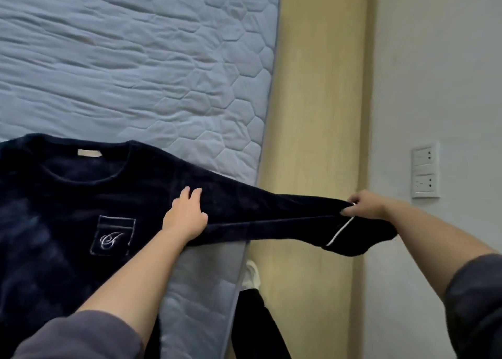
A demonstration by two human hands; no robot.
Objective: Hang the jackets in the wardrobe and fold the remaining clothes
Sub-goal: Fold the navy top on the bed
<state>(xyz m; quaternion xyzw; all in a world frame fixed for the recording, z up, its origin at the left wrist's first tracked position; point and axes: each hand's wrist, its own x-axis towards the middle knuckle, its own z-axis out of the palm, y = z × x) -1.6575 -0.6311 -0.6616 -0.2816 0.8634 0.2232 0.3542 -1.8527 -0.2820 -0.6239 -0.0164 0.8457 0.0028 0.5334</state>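
two wall sockets (425,173); wooden frame (312,114); navy top (54,209) on quilted mattress (135,59)

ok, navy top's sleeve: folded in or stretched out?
Stretched out: right hand pinches its cuff beyond the mattress edge; left hand presses the shoulder.

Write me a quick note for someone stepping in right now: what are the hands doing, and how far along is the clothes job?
Left hand: fingers straight, pressing the navy top where its sleeve begins.
Right hand: pinching the sleeve's cuff, stretched out past the mattress edge.
Done: the top lies spread face up on the mattress.
Left: probably fold this sleeve in, then finish folding the top. No jackets or wardrobe in view.
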